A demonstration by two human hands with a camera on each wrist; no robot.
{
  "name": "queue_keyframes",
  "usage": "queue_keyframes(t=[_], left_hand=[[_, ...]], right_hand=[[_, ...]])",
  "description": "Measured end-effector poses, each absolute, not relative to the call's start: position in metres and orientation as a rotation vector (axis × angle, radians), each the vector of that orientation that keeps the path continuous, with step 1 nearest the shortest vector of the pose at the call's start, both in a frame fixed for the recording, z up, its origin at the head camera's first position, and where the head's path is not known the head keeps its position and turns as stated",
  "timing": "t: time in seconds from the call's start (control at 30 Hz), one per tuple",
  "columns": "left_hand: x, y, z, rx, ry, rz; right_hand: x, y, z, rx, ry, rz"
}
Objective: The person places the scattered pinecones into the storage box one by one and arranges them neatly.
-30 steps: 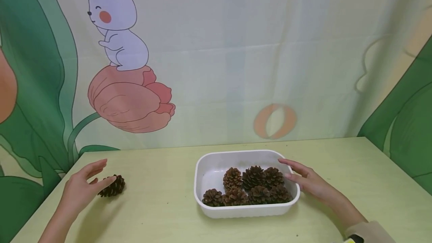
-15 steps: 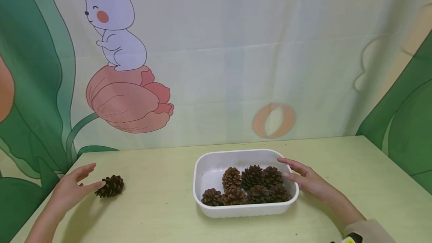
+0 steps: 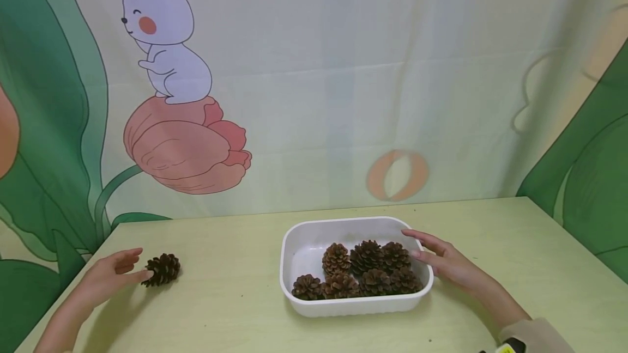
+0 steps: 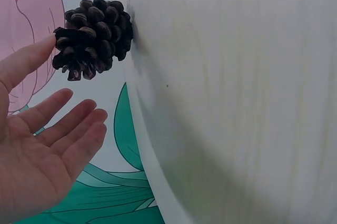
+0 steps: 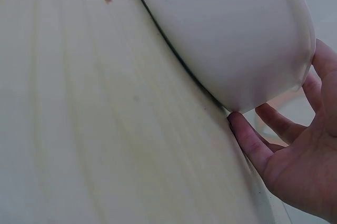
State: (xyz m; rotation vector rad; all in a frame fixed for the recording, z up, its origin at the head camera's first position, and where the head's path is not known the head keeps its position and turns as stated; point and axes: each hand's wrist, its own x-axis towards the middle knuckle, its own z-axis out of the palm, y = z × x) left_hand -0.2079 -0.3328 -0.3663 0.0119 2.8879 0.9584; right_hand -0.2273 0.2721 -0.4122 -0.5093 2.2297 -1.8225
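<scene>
A brown pinecone (image 3: 163, 269) sits alone at the table's left. Just left of it is my left hand (image 3: 110, 274), fingers extended and apart from the cone. The thumb tip meets the cone's edge in the head and left wrist views; whether it presses is unclear. A white plastic tub (image 3: 353, 305) stands right of centre with several pinecones (image 3: 375, 283) in its right and front parts. My right hand (image 3: 448, 263) holds the tub's right end, thumb and forefinger over the rim. In the right wrist view, other fingers (image 5: 253, 142) lie against the outer wall, low down.
A pale yellow-green tabletop (image 3: 225, 271) bears both the lone cone and the tub. Behind it hangs a cloth backdrop (image 3: 314, 97) printed with a rabbit, a tulip and green leaves, reaching down to the table's back edge.
My left hand has drawn back left and lowered, uncovering more of the lone pinecone. That cone stays in about the same place. The right hand and tub have hardly moved.
</scene>
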Motion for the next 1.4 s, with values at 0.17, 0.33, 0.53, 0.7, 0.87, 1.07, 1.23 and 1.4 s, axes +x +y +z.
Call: queue_keyframes(t=[0.17,0.33,0.53,0.7,0.87,1.07,1.23,1.4], left_hand=[[-0.208,-0.33,-0.368,0.031,2.862,0.958],[-0.209,-0.327,-0.37,0.062,2.847,0.968],[-0.213,-0.325,-0.372,0.061,2.893,0.954],[-0.214,-0.322,-0.371,0.05,2.926,0.922],[-0.214,-0.32,-0.37,0.008,2.946,0.889],[-0.211,-0.315,-0.37,-0.017,2.98,0.93],[-0.205,-0.305,-0.367,-0.024,2.983,0.982],[-0.201,-0.293,-0.364,-0.029,3.006,1.028]], right_hand=[[-0.228,0.272,-0.413,-0.515,2.228,-1.827],[-0.227,0.272,-0.412,-0.506,2.239,-1.824],[-0.227,0.272,-0.412,-0.509,2.238,-1.822],[-0.227,0.273,-0.412,-0.522,2.226,-1.821],[-0.228,0.273,-0.413,-0.527,2.239,-1.813],[-0.229,0.273,-0.414,-0.532,2.244,-1.812],[-0.228,0.272,-0.413,-0.524,2.25,-1.809],[-0.228,0.272,-0.413,-0.518,2.246,-1.81]])
